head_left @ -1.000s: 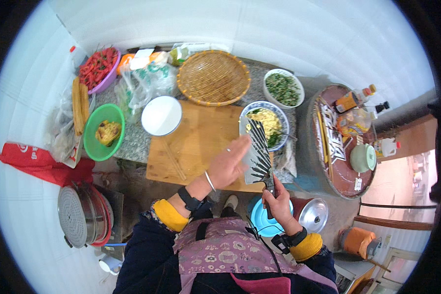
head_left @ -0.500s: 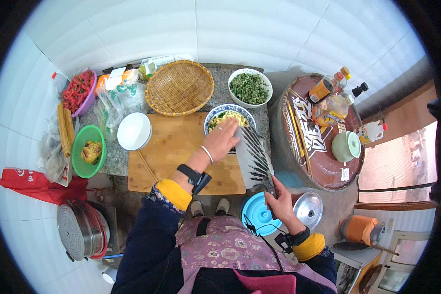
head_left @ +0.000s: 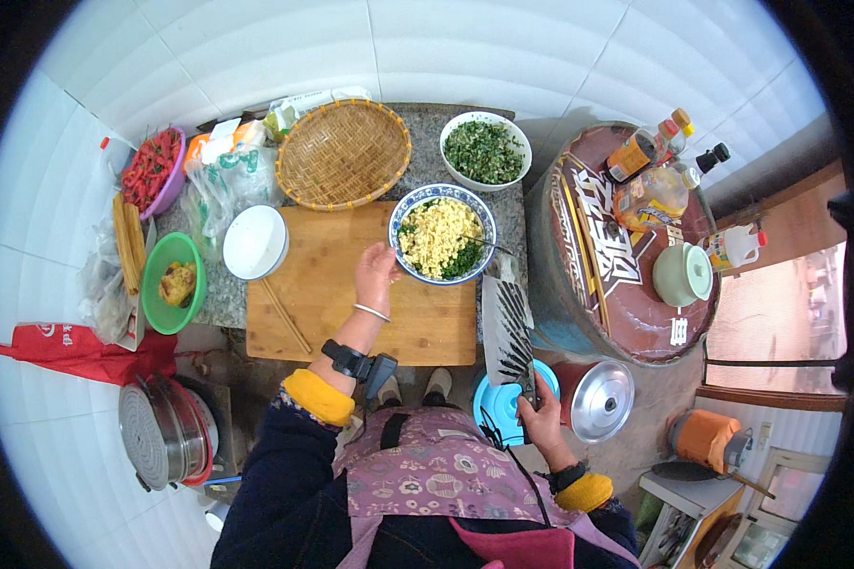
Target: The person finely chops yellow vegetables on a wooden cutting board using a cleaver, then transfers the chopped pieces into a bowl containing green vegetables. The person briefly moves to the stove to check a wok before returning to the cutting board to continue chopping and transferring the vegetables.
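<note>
My right hand (head_left: 544,415) grips the dark handle of a kitchen cleaver (head_left: 506,327), whose broad blade has a black striped pattern and points away from me, off the right edge of the cutting board. My left hand (head_left: 378,275) is open and empty, its fingers by the left rim of a blue-and-white bowl (head_left: 438,237). That bowl holds chopped yellow bits, perhaps egg, with chopped greens showing at the edges. A thin dark utensil handle (head_left: 490,245) leans over its right rim. Under the bowl and hand lies the wooden cutting board (head_left: 399,327). A pair of chopsticks (head_left: 285,315) rests on its left side.
Behind stand a woven basket (head_left: 344,155) and a white bowl of chopped greens (head_left: 485,152). To the left are an empty white bowl (head_left: 255,243), a green basin (head_left: 173,284) and red chillies (head_left: 152,173). Bottles (head_left: 653,197) and a lidded green pot (head_left: 682,275) occupy the round table at right.
My left hand has drawn back from above the yellow bits and the blade to the bowl's left side. The cleaver has moved down and toward me, uncovering the bowl.
</note>
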Demonstrator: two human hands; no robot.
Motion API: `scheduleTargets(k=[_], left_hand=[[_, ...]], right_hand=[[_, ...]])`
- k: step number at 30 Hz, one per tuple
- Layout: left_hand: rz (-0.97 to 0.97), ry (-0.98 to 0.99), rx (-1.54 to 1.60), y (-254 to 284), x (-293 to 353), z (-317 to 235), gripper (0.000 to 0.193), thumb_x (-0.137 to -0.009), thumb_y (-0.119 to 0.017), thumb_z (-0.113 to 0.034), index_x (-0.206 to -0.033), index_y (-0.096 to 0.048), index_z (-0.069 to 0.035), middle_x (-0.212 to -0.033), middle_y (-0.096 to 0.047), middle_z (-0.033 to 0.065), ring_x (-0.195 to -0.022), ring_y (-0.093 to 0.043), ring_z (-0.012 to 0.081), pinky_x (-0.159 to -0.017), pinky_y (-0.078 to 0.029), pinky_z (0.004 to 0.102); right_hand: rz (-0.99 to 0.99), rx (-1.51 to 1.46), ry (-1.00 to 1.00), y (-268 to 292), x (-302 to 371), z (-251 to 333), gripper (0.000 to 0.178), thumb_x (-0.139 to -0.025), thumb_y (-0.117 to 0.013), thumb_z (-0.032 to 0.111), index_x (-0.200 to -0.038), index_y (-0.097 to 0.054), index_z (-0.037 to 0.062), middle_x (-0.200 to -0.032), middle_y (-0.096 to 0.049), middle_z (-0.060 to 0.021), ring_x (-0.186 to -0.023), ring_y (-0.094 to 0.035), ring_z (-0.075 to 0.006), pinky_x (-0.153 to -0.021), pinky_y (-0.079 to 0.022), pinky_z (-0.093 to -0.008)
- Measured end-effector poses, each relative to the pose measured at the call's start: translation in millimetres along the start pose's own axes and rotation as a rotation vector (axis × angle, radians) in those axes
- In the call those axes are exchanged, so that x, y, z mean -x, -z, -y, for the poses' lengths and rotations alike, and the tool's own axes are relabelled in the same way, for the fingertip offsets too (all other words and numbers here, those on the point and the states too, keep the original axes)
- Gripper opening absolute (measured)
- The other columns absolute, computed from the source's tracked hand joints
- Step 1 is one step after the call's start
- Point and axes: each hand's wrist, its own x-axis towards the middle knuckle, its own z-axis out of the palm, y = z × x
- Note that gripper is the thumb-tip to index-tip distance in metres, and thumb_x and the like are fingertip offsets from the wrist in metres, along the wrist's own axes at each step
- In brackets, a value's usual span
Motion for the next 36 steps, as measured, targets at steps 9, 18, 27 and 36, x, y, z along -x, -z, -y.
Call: scheduleTargets(k=[9, 18, 27, 36], left_hand=[[0.396, 0.429, 0.173, 14.2, -13.2, 14.7, 0.025, -0.087, -0.06, -0.016, -0.109, -0.059, -0.005, -0.101, -0.065, 0.0072, -0.09, -0.06, 0.0204, -0.083, -0.05, 0.0352], [0.336, 0.416, 0.175, 13.2, -22.1, 24.2, 0.025, -0.083, -0.058, -0.013, -0.107, -0.059, -0.004, -0.105, -0.064, 0.0089, -0.093, -0.06, 0.0219, -0.083, -0.05, 0.0368], [0.256, 0.371, 0.351, 59.8, 35.8, -43.7, 0.029, -0.082, -0.057, -0.01, -0.11, -0.058, -0.002, -0.109, -0.064, 0.0112, -0.094, -0.061, 0.0226, -0.075, -0.051, 0.0342], [0.173, 0.219, 0.275, 139.4, 65.2, -95.3, 0.033, -0.081, -0.058, -0.01, -0.113, -0.06, -0.005, -0.109, -0.066, 0.0069, -0.095, -0.062, 0.0201, -0.079, -0.049, 0.0339]], right_hand=[[-0.055, 0.027, 0.02, -7.2, -20.1, 2.0, 0.064, -0.086, -0.06, 0.005, -0.144, -0.035, 0.0018, -0.071, -0.059, -0.0034, -0.055, -0.055, -0.0093, -0.046, -0.046, -0.0249], [-0.049, 0.036, 0.04, -21.9, -38.8, 19.0, 0.064, -0.085, -0.061, 0.005, -0.144, -0.035, 0.0039, -0.068, -0.056, -0.0009, -0.052, -0.052, -0.0082, -0.046, -0.044, -0.0254], [-0.098, 0.208, 0.195, -44.0, -79.7, -3.1, 0.061, -0.083, -0.063, 0.006, -0.139, -0.04, -0.0008, -0.099, -0.063, -0.0138, -0.083, -0.06, -0.0169, -0.071, -0.048, -0.0293], [-0.117, 0.375, 0.464, -81.4, -112.8, -18.3, 0.062, -0.085, -0.061, 0.004, -0.142, -0.038, 0.0041, -0.081, -0.062, -0.0052, -0.057, -0.052, -0.0082, -0.051, -0.046, -0.0257]])
